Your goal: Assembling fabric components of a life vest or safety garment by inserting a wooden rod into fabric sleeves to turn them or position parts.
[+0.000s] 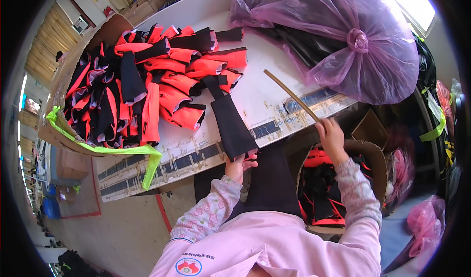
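My left hand (pixel 239 165) grips the near end of a long black fabric piece (pixel 229 120) that lies across the white table (pixel 267 98) and hangs over its front edge. My right hand (pixel 331 136) is raised at the table's edge and holds a thin wooden stick (pixel 291 96) that slants up and to the left over the tabletop. Just behind the black piece lies a heap of orange and black fabric pieces (pixel 147 76), spread over the left half of the table.
A large tied purple plastic bag (pixel 338 37) of dark fabric fills the table's far right. A cardboard box (pixel 365 152) with more orange and black pieces stands under my right arm. Green strapping (pixel 105 149) hangs at the left. A pink bag (pixel 426 223) lies on the floor.
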Available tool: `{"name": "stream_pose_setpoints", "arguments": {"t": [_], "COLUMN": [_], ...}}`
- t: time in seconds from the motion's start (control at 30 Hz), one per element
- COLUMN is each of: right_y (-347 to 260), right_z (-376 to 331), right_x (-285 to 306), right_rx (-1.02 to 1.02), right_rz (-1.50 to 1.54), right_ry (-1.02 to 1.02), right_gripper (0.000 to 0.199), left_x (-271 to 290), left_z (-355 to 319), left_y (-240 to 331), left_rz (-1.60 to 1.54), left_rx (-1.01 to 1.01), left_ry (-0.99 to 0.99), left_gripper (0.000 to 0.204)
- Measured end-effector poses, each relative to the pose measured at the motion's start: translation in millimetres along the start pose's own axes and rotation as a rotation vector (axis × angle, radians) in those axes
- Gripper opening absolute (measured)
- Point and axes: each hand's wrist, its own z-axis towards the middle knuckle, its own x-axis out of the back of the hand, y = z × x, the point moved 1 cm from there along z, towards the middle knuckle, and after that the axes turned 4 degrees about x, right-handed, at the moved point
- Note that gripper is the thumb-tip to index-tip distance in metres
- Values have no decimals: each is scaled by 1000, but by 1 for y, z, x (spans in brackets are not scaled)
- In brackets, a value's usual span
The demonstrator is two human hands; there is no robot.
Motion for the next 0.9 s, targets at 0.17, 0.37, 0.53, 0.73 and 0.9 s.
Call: {"name": "stream_pose_setpoints", "arguments": {"t": [0.17,0.37,0.53,0.73,0.9], "right_y": [29,51,30,-56,-111], "right_z": [135,208,196,138,53], "right_x": [-33,-57,-51,12,45], "right_rx": [259,-12,189,186,-401], "right_rz": [-168,-626,-516,335,1451], "right_ry": [204,-268,13,200,-274], "right_gripper": [16,20,20,20,41], "left_x": [8,10,10,11,13], "left_z": [6,4,4,3,8], "left_y": [-1,-5,-6,-5,-1], "left_rz": [59,65,70,66,-25], "left_rx": [80,66,74,83,74], "left_ry": [-54,-51,-59,-46,-98], "left_gripper": [28,32,31,30,26]}}
